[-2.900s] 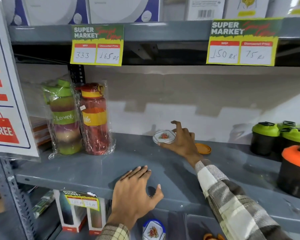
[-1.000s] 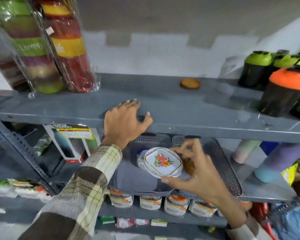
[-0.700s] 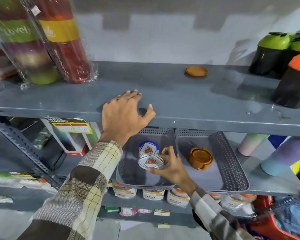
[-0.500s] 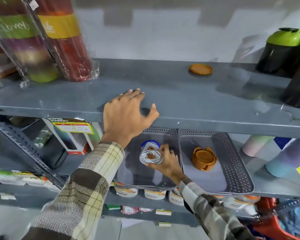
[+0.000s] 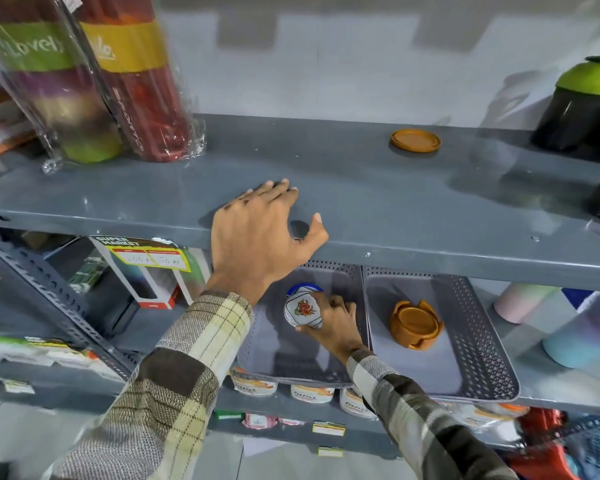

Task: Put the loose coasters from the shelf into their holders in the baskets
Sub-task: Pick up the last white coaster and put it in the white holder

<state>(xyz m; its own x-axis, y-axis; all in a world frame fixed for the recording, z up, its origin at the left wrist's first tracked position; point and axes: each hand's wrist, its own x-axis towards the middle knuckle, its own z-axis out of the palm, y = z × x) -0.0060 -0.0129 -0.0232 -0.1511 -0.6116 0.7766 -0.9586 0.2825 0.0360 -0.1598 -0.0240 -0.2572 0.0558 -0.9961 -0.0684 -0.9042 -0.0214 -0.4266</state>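
My right hand (image 5: 333, 323) grips a white floral coaster (image 5: 303, 310) inside the left grey basket (image 5: 291, 362) on the lower shelf, pressed against a blue-rimmed holder (image 5: 303, 289) that is mostly hidden behind it. My left hand (image 5: 260, 237) rests flat on the front edge of the upper grey shelf (image 5: 378, 199), fingers spread, holding nothing. An orange round coaster (image 5: 415, 141) lies loose at the back of the upper shelf. The right grey basket (image 5: 478, 348) contains an orange holder (image 5: 415, 325) with coasters in it.
Two wrapped bottles (image 5: 94, 81) stand at the upper shelf's left. Black shakers with green lids (image 5: 586, 105) stand at its right. Pastel bottles (image 5: 575, 327) lie right of the baskets. Boxed items (image 5: 142, 282) sit at the lower left, small tubs (image 5: 312, 393) beneath the baskets.
My right hand carried the floral coaster from the upper shelf down into the left basket and has brought it up against the blue-rimmed holder. My left hand stayed on the shelf edge.
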